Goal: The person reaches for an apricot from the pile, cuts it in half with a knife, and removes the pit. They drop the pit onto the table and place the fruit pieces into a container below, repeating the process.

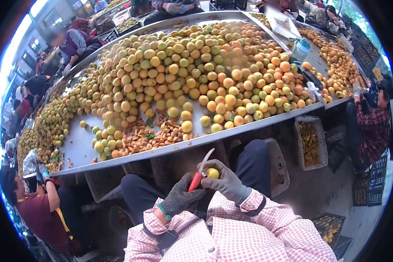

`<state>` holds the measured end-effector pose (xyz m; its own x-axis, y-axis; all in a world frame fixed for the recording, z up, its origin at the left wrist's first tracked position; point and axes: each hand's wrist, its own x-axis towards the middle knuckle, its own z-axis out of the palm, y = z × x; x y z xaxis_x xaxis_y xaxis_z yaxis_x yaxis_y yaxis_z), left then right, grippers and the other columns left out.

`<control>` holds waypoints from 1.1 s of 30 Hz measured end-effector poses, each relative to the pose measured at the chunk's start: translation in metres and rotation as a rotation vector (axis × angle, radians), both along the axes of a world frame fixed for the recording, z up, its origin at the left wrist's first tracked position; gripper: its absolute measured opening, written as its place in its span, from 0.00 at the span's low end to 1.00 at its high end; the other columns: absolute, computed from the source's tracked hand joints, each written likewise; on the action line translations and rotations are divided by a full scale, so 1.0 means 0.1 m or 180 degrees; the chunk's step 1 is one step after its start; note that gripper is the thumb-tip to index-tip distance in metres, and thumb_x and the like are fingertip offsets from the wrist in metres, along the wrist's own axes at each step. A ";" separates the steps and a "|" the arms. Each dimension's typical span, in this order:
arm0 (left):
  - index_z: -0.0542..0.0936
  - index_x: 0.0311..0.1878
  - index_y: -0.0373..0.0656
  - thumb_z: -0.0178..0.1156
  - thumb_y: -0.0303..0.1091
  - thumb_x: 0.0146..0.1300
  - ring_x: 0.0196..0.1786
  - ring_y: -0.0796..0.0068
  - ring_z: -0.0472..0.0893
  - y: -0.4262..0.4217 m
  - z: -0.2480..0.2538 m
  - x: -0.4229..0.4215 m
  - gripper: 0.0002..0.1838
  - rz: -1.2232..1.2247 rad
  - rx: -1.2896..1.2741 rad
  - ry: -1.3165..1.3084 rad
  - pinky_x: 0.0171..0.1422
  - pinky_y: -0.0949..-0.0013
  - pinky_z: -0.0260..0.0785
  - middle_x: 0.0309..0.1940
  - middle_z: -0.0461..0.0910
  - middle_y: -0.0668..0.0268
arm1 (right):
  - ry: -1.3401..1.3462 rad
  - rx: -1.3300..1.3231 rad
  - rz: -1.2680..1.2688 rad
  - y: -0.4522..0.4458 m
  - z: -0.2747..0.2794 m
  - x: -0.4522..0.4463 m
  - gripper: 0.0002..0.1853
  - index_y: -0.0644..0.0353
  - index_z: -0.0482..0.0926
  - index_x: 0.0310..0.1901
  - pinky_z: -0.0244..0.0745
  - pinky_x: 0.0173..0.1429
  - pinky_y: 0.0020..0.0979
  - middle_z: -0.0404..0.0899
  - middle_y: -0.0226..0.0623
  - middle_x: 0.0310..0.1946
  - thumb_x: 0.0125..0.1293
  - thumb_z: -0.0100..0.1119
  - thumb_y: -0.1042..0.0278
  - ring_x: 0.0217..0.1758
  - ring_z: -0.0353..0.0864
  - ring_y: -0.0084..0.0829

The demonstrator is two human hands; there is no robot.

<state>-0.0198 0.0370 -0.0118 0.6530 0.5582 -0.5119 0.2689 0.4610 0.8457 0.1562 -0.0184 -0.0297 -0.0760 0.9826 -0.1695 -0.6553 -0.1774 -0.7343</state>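
My left hand [181, 195], in a dark grey knit glove with a green cuff edge, is closed round the red handle of a knife [194, 181]. Its thin curved blade points up and away from me. My right hand [229, 182], in a smoother grey glove, grips a yellow-green apricot [212, 173] close against the knife. Gloved fingers hide part of the fruit. Both hands are above my lap, short of the metal table [179, 147]. Beyond them, a pile of brown-orange apricot pieces [150, 137] lies near the table's edge.
A large heap of whole apricots [170, 65] covers much of the table. Crates stand below it, one with yellow fruit [310, 144] at the right. Co-workers sit at both sides, one in maroon [37, 209], one in plaid [373, 126]. A bluish jar [300, 49] stands at the back right.
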 end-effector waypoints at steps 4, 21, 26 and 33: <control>0.71 0.51 0.41 0.67 0.32 0.55 0.37 0.62 0.83 -0.11 -0.23 0.04 0.21 0.0015 0.2675 0.0672 0.38 0.65 0.72 0.35 0.80 0.56 | -0.0510 0.0034 -0.0055 -0.05 0.10 -0.04 0.19 0.59 0.72 0.53 0.73 0.53 0.20 0.73 0.28 0.46 0.60 0.64 0.78 0.49 0.74 0.18; 0.71 0.50 0.45 0.65 0.38 0.56 0.36 0.44 0.80 -0.04 0.01 0.01 0.20 -0.0470 0.2726 0.0526 0.36 0.51 0.72 0.31 0.80 0.49 | -0.0397 -0.0118 0.0061 -0.12 0.04 -0.01 0.20 0.57 0.71 0.51 0.69 0.54 0.19 0.72 0.26 0.47 0.59 0.67 0.73 0.49 0.72 0.17; 0.74 0.49 0.46 0.65 0.34 0.54 0.35 0.47 0.81 -0.07 0.05 -0.02 0.19 -0.0297 0.3054 0.0542 0.35 0.53 0.73 0.31 0.80 0.51 | -0.0934 0.0132 0.0212 -0.19 0.14 0.00 0.25 0.57 0.68 0.54 0.69 0.49 0.17 0.71 0.27 0.46 0.57 0.69 0.73 0.45 0.71 0.16; 0.75 0.50 0.48 0.65 0.32 0.53 0.34 0.47 0.81 -0.13 0.08 -0.04 0.19 -0.0487 0.3242 0.0933 0.35 0.54 0.73 0.29 0.80 0.53 | -0.0672 -0.0362 0.0038 -0.25 0.17 -0.07 0.25 0.57 0.67 0.54 0.70 0.45 0.15 0.71 0.26 0.42 0.58 0.69 0.73 0.42 0.70 0.14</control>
